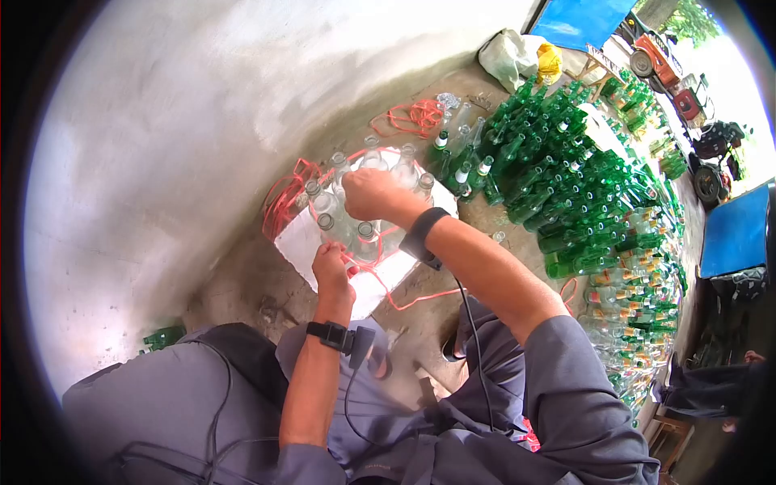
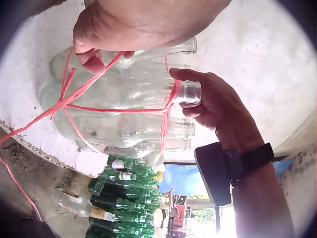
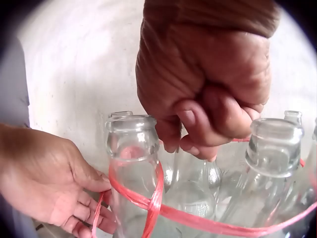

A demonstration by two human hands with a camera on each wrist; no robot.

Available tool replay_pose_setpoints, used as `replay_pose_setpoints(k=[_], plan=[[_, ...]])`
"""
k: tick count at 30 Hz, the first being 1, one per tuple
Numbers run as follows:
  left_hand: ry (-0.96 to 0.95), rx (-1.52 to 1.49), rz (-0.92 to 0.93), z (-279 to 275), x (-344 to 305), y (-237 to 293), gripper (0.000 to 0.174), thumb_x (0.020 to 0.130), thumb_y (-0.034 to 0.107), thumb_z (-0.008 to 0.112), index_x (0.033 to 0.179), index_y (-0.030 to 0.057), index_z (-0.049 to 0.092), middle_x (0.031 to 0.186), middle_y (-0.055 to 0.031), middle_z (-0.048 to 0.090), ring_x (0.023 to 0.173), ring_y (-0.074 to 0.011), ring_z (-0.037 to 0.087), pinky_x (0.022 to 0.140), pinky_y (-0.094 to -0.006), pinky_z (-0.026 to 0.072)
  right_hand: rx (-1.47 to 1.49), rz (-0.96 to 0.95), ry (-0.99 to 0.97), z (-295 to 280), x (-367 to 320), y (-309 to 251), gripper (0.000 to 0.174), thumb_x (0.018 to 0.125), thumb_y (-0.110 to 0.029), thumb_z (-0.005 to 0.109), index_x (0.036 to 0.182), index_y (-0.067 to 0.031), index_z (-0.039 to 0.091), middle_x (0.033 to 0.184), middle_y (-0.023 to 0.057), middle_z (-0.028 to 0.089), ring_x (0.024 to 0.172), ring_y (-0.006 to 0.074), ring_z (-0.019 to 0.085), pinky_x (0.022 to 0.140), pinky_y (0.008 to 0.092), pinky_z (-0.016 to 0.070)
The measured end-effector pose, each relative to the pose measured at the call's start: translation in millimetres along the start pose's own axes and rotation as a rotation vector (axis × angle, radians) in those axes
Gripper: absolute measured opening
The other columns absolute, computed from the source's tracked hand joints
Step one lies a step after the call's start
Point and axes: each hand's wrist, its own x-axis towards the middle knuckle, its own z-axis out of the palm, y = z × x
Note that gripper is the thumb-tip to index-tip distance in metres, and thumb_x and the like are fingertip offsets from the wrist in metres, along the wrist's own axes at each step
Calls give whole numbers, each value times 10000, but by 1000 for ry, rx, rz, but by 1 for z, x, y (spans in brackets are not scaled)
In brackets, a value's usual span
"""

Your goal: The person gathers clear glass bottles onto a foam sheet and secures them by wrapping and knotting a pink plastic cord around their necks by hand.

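Note:
Several clear glass bottles stand upright in a tight cluster on a white slab. Red plastic twine loops around them, crossing at the neck of the nearest bottle in the right wrist view. My left hand is low beside the cluster, its thumb and fingers pinching a strand of the twine. Above the bottles, my right hand has its fingers curled round the neck of a middle bottle; the mouth of that bottle is hidden by the hand.
A coil of red twine lies by the wall, and another tangle is farther back. Many green bottles fill the floor to the right. Pale sacks sit behind them. A cable hangs from the right wrist.

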Motion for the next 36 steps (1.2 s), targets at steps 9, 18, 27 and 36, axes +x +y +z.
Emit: replay_pose_setpoints(k=[9,18,27,36], plan=[[23,4,-1,-1,2,0,134,993,181,514,1034,67,571,952,-41,575,846,-171,573,621,-343,483,-13,-130,75,7,2,4,197,773,-90,577,906,-1,692,918,214,720,913,381,710,763,469,567],[-83,38,26,-12,19,-12,142,981,180,525,1097,98,531,1045,-58,549,993,-247,598,730,-408,479,29,-24,186,16,-3,3,182,770,-115,632,890,-49,752,947,163,745,920,323,736,752,435,584],[-82,68,6,-25,26,-14,181,1029,236,495,1080,67,534,1070,-77,551,1054,-262,587,776,-395,468,82,-61,369,15,-19,10,154,771,-171,672,798,-38,745,853,176,735,828,339,737,681,443,577],[-19,79,-32,-13,14,0,191,1018,246,533,1099,74,548,1036,-66,547,1028,-241,602,766,-387,476,153,-10,545,-114,-118,72,402,916,-413,648,816,-27,696,740,198,675,757,383,679,711,471,546]])
